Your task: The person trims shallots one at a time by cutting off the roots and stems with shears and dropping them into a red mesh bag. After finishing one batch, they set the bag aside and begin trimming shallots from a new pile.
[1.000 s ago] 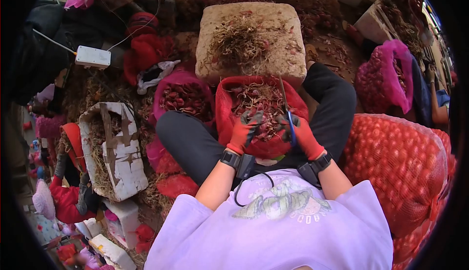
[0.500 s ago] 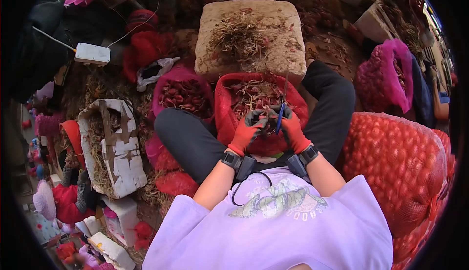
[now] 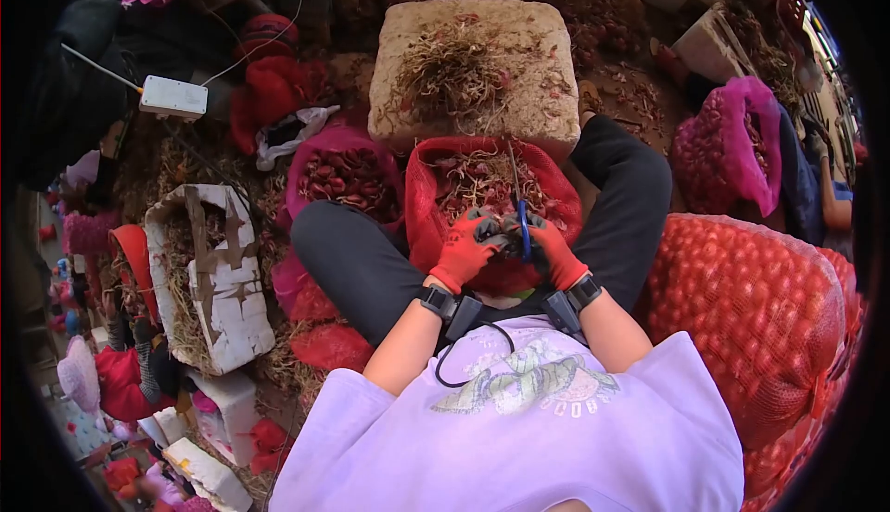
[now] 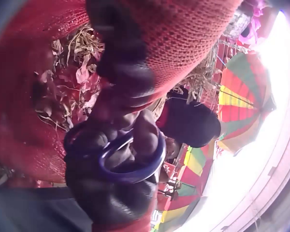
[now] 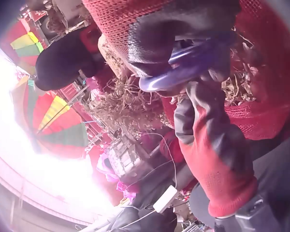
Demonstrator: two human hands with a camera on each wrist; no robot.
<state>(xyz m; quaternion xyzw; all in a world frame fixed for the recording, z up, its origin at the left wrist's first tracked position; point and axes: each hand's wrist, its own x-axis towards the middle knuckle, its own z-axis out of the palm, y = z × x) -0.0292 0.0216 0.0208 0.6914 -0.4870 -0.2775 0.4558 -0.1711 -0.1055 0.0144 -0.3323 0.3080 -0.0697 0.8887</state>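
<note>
On the chest of the lilac shirt (image 3: pixel 519 456), the letters "CO" can be read; the neighbouring letters are blurred.

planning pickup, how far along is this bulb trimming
Looks done: mostly stalk-free red bulbs in the pink mesh bag. In hand: blue-handled metal scissors in the gloved right hand; left hand, contents unclear. Left: stalky bulbs in the open red mesh bag.

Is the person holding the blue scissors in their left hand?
No, the blue-handled scissors are in the person's right hand, with the fingers around the handles.
</note>
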